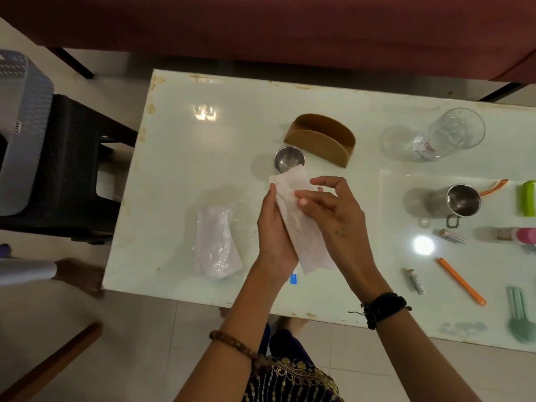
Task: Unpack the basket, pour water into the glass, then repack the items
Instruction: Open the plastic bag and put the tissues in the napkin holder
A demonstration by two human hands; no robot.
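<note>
- I see both hands together over the table (179, 134), mid-frame, working one paper napkin (293, 210) betw. them.
- L hand (275, 236): palm under the napkin's near half, thumb up along its left edge; it holds the sheet.
- R hand (333, 210): fingers bent, thumb and fingertips pinching the napkin's upper right part. Black band on the R wrist, bead bracelet on the L.
- Napkin runs diagonally, far corner just over the small steel bowl (289, 158), near corner hanging below the L palm. Can't tell if it touches the bowl.
- Brown napkin holder (320, 139) sits just beyond the bowl, apart from both hands.
- Clear plastic pack of napkins (216, 245) lies flat, left of the L hand, near but not touching.
- Glass (443, 134) is far right, well apart from the hands; looks tilted in this wide view, can't tell if it's upright.
- Steel mug (461, 201) w/ handle stands right of the R hand, apart.
- Orange stick (461, 281), green item (528, 198), pink bottle (522, 235) lie along the right edge.
- Grey basket (20, 134) rests on a black stool (72, 169), left of the table, well apart from the hands.
</note>
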